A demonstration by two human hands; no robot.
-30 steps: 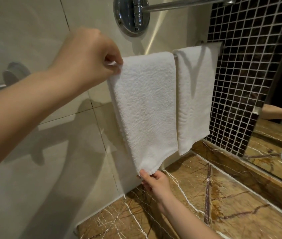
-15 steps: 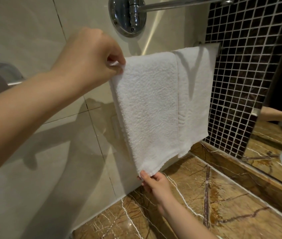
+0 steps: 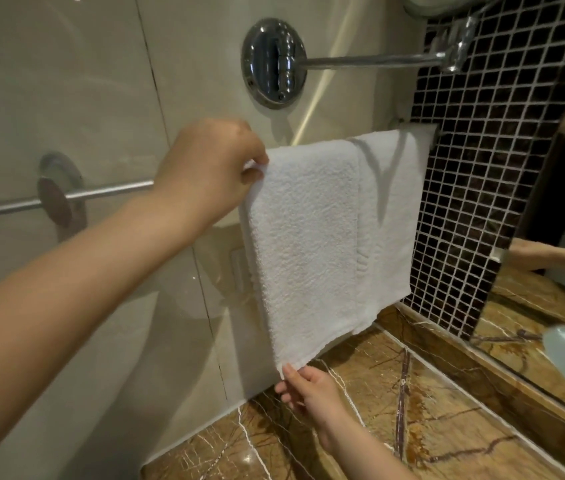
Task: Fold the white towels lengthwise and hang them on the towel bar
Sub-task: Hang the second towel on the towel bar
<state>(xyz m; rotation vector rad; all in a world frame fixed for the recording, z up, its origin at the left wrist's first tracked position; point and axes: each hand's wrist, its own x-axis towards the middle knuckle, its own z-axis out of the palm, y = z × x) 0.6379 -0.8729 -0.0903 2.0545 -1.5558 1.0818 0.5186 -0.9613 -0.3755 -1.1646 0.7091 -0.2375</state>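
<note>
Sliding rightward along the towel bar (image 3: 101, 194), the near white towel (image 3: 308, 237) now laps over the left edge of the far white towel (image 3: 388, 220), where a second ago the two hung edge to edge. Both hang folded over the bar, above the brown marble tabletop (image 3: 447, 427). The left hand (image 3: 205, 171) pinches the near towel's top left corner at the bar; the right hand (image 3: 308, 389) pinches its bottom left corner between thumb and fingers. A chrome wall mount (image 3: 274, 62) sits above, dark mosaic tile (image 3: 475, 168) to the right.
</note>
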